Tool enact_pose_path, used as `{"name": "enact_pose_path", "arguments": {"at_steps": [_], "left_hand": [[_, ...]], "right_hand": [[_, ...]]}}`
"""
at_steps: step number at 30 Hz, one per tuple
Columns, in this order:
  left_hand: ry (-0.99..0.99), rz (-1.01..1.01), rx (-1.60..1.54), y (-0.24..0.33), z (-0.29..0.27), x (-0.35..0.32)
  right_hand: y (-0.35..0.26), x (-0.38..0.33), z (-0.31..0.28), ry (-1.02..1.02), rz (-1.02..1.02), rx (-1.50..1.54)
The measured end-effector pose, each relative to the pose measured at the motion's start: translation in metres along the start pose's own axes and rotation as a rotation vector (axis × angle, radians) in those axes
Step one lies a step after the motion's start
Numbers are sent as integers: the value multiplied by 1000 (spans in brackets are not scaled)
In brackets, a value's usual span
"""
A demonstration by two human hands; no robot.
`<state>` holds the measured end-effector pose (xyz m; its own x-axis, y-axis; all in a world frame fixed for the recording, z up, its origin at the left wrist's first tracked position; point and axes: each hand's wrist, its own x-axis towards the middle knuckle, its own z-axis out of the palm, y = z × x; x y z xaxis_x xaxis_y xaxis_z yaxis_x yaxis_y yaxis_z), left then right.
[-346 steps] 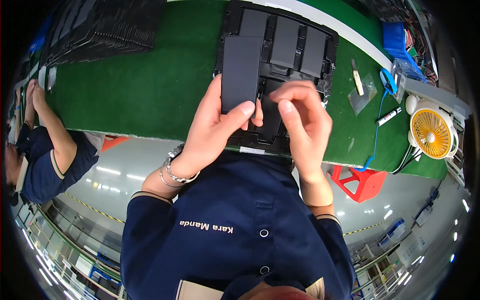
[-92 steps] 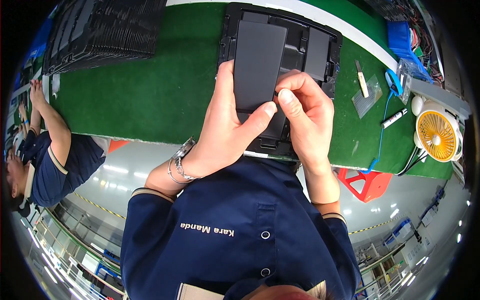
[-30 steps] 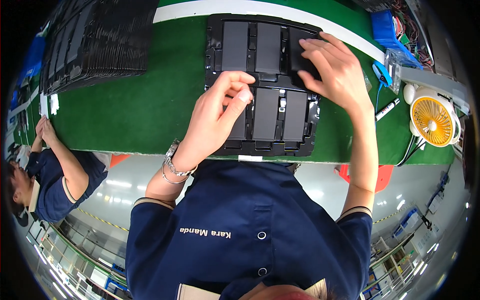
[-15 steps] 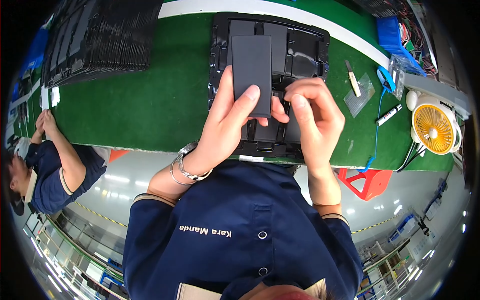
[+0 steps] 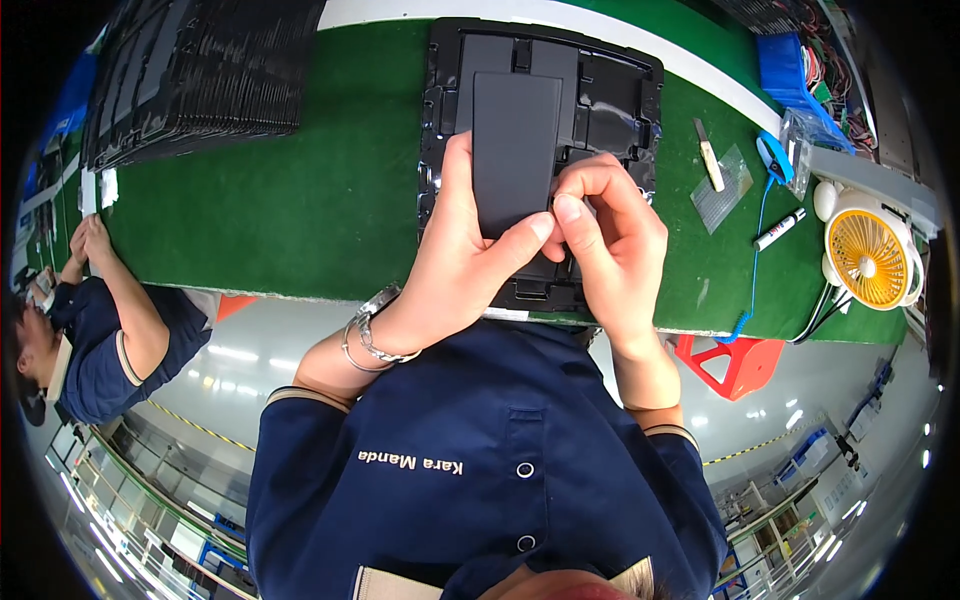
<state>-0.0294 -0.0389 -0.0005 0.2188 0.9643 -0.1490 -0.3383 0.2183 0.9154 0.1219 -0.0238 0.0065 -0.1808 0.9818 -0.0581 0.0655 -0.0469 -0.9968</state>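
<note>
A flat, dark grey rectangular block (image 5: pixel 514 150) is held up over the black moulded tray (image 5: pixel 640 125). My left hand (image 5: pixel 470 235) grips it from the left, fingers behind it and thumb along its lower right corner. Close beside that corner, my right hand (image 5: pixel 615 235) is closed in a pinch, thumb and forefinger pressed together next to the left thumb. Whatever the pinch holds is too small or hidden to make out. Similar dark flat pieces lie in the tray below, partly covered by my hands and the block.
On the far left stands a tall stack of black trays (image 5: pixel 215 75). To the right lie a knife (image 5: pixel 710 165), a clear plastic bag (image 5: pixel 728 190), a marker (image 5: pixel 780 230), a blue coiled cord (image 5: pixel 757 270) and a yellow-white fan (image 5: pixel 868 258). Another person (image 5: pixel 110 320) works at left.
My right hand has moved left to the block's lower right edge, its thumb and forefinger now pinched. The left thumb has slid to that edge, and the block has shifted slightly right.
</note>
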Motion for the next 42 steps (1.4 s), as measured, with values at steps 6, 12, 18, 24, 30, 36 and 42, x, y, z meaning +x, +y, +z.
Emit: {"name": "enact_pose_path", "arguments": {"at_steps": [6,12,18,24,30,36,42], "left_hand": [[49,67,214,8,4,-1],[68,17,-53,5,6,-1],[46,-17,-10,9,5,-3],[32,-7,21,8,4,0],[-123,-493,-480,18,4,0],[-499,-813,-1010,-4,0,4],[-419,-765,-897,-5,-2,5]], "right_hand": [[6,0,-3,-18,-90,-49],[-3,0,-2,-69,106,313],[-3,0,-2,-86,55,238],[0,0,-4,-81,43,124],[-2,22,-18,46,-179,-46],[8,26,-25,73,-196,-201],[2,34,-27,84,-189,-368]]}}
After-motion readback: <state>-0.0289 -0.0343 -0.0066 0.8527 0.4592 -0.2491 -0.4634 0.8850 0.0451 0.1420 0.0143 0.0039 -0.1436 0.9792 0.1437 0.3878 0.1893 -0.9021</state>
